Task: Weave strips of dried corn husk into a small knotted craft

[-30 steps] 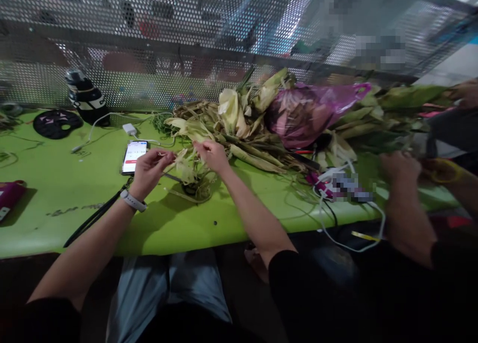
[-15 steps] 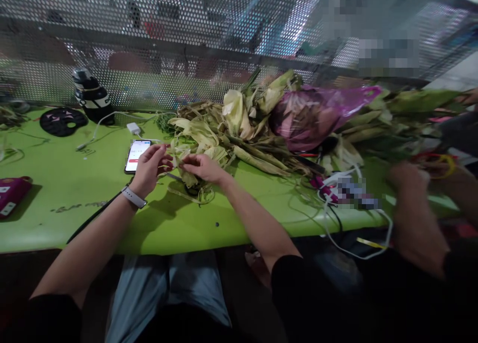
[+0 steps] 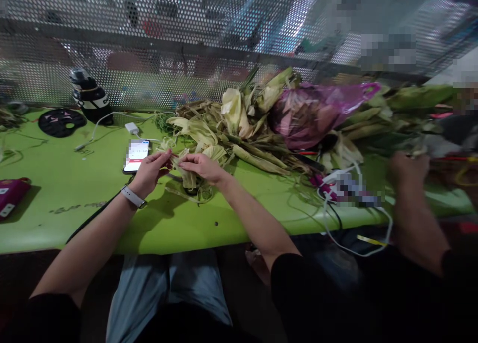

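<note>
My left hand point(image 3: 154, 171), with a pale watch strap at the wrist, is closed in a pinch on a thin strip of corn husk point(image 3: 175, 160). Facing it a short way to the right, my right hand point(image 3: 202, 167) pinches the same pale husk between thumb and fingers. Loose husk point(image 3: 189, 180) hangs below the right fingertips, over a few curled shreds point(image 3: 201, 196) on the green table point(image 3: 112, 228). Just behind my left hand lies a phone point(image 3: 136, 154) with its screen lit.
A heap of corn husks point(image 3: 261, 159) and a pink plastic bag point(image 3: 306, 116) fill the back. White cables point(image 3: 324, 208) cross the right side, near another person's hand point(image 3: 411, 171). At the left stand a dark bottle point(image 3: 91, 96) and a maroon box point(image 3: 13, 196). Perforated metal point(image 3: 149, 49) rises behind.
My two hands have come slightly closer, fingertips nearly meeting at the husk strip. The other person's hand at the right has moved up and away from a yellow-and-red loop.
</note>
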A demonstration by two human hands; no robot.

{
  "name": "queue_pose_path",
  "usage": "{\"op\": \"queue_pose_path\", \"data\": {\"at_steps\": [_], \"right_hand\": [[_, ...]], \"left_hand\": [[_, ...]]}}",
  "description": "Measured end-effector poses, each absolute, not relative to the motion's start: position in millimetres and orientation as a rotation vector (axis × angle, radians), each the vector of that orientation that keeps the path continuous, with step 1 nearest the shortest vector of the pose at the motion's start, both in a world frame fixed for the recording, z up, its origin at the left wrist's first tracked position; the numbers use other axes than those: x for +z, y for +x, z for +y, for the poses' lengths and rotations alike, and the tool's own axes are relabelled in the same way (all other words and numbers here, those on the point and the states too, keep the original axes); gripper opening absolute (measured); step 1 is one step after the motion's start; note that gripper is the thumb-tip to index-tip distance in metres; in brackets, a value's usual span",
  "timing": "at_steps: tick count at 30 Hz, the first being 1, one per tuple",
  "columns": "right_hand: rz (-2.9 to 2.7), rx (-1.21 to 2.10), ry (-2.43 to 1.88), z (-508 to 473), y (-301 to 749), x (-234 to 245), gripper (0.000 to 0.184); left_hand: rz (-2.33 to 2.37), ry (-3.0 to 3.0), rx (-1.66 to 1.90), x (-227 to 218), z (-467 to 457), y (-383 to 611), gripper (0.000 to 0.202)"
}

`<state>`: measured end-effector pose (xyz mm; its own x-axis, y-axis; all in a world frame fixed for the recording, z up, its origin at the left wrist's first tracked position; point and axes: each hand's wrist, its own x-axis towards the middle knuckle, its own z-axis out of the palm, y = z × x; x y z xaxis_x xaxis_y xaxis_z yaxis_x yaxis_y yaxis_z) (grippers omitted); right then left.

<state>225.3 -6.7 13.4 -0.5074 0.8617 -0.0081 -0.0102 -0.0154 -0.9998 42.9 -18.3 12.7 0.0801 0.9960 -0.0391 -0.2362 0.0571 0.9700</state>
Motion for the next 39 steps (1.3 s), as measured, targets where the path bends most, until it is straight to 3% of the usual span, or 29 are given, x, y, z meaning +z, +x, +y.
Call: {"op": "queue_pose_path", "data": {"at_steps": [8,16,20,26,32,39], "right_hand": [[-1.510,1.501,-0.941,-3.0,223.2,8.9,0.014],[-1.556,1.599,-0.868,-12.5,220.5,13.5,0.030],[-1.627,1.442,-0.903,-11.1,221.6,13.1,0.023],[-1.244,0.973,-0.989,-1.3,232.0,17.3,0.013],[-1.549,1.744,-0.977,-22.0,210.9,16.4,0.033],[-0.949,1.659,-0.805,-5.6,210.9,6.1,0.034]], "left_hand": [[0.957,0.924,1.264,11.1,-9.7,36.2,0.028],[0.989,1.003,1.266,9.1,-11.1,37.7,0.029],[0.920,0.972,1.314,10.8,-12.6,38.8,0.024],[0.803,0.804,1.448,12.3,-10.0,40.3,0.011],[0.683,0.825,1.524,15.3,-14.9,45.7,0.012],[0.691,0.975,1.385,13.1,-25.2,51.7,0.020]]}}
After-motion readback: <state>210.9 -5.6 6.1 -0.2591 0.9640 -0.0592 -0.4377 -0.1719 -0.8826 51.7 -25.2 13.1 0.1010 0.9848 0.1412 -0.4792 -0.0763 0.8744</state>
